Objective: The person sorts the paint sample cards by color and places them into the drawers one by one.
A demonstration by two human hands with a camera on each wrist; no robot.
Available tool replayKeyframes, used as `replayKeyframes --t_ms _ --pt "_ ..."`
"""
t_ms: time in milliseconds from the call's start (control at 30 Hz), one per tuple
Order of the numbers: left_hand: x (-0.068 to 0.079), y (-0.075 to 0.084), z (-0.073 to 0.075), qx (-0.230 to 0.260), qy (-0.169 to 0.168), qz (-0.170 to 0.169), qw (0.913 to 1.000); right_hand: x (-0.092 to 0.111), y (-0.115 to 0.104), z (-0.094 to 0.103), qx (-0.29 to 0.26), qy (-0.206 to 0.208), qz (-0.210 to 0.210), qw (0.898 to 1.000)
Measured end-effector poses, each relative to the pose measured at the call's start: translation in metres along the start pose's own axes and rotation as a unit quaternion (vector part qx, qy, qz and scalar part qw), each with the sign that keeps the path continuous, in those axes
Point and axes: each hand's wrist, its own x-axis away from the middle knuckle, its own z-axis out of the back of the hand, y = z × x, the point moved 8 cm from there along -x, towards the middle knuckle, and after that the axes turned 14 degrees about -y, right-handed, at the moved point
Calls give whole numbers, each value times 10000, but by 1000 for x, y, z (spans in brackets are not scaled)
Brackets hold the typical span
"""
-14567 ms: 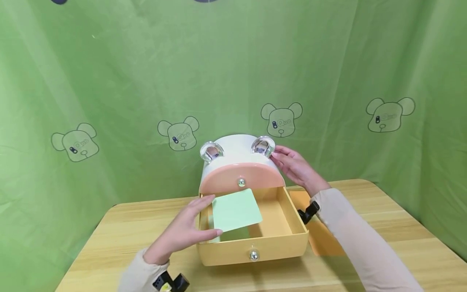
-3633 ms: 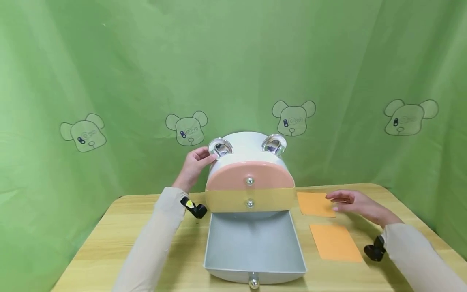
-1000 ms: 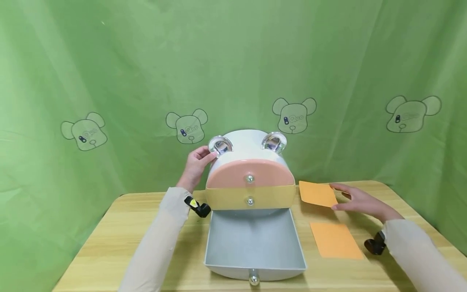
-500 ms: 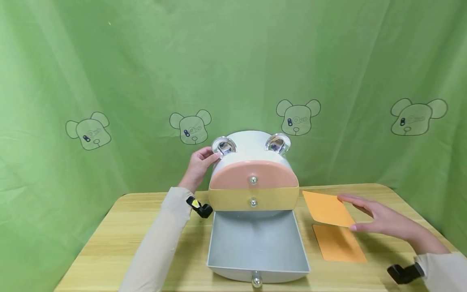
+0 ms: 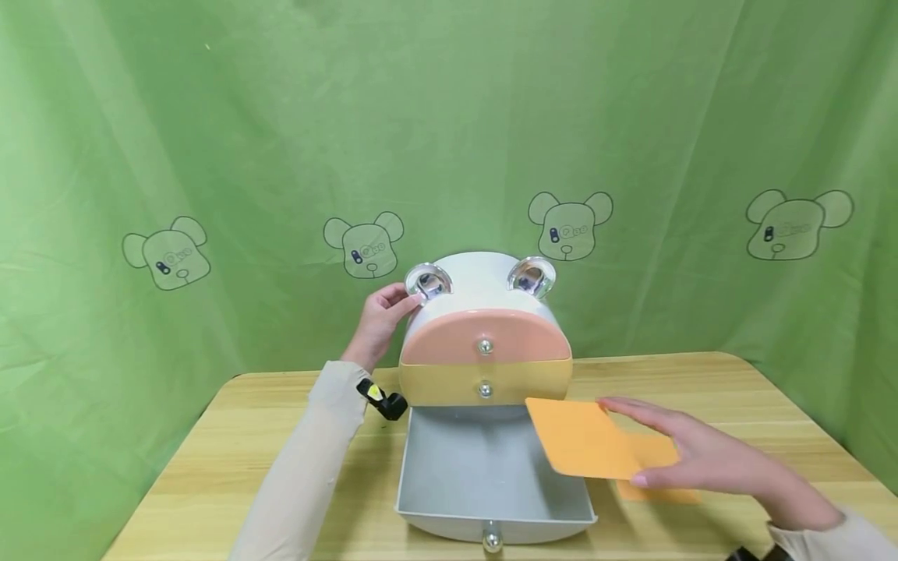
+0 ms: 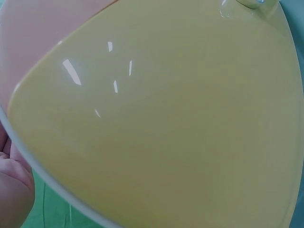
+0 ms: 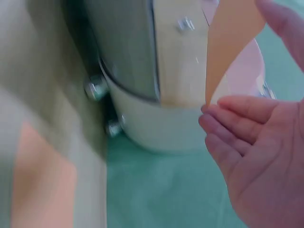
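Note:
A small animal-shaped drawer box (image 5: 477, 276) with silver ears stands on the table, its pink and yellow drawers closed. Its grey bottom drawer (image 5: 477, 460) is pulled out, with no paper visible inside. My left hand (image 5: 375, 323) holds the box at its left silver ear (image 5: 429, 279), thumb in front; the left wrist view hides most of its fingers behind the yellow drawer front (image 6: 166, 118). My right hand (image 5: 708, 456) grips an orange paper sheet (image 5: 578, 440) by opposite edges between thumb and fingers. The sheet, slightly bent, hangs over the grey drawer's right side.
Another orange sheet (image 5: 669, 495) lies on the wooden table (image 5: 266, 444) to the right of the drawer, partly covered by the held sheet and right hand. A green curtain (image 5: 449, 140) with bear drawings hangs behind the table.
The right hand picked up the rear orange sheet from the table and carried it left and nearer, over the grey drawer. My left hand stayed at the ear. Earlier, the yellow drawer stood open with green paper.

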Motion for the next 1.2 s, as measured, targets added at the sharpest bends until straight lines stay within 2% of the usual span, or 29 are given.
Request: replayKeyframes --t_ms 167,333,567,700,800,867,1000,1067,1200 --pt "0 -2 -1 -7 -16 41 10000 -18 -12 -21 97 145 -415 9990" --pt "1 -3 -2 -27 3 79 10000 -31 -12 -43 -106 272 -810 9963" --pt "2 -5 -4 -65 5 70 10000 -34 -8 -61 -711 543 -854 9923" --pt "2 -5 -4 -97 -14 19 10000 -32 -7 -63 -732 619 -856 9917" --pt "2 -5 -3 -103 -16 -7 9999 -30 -3 -63 -934 653 -595 9917" --pt "2 -5 -2 -101 -14 -11 9999 -27 1 -60 -1219 733 -202 9896" --pt "3 -3 -1 -156 -17 -52 9999 -15 14 -47 -1984 743 860 9735" --pt "3 -1 -1 -175 -17 -88 9998 -6 26 -41 -2152 544 1199 9677" --pt "2 1 0 -195 -11 -114 9997 18 62 -33 -2319 153 1106 9663"
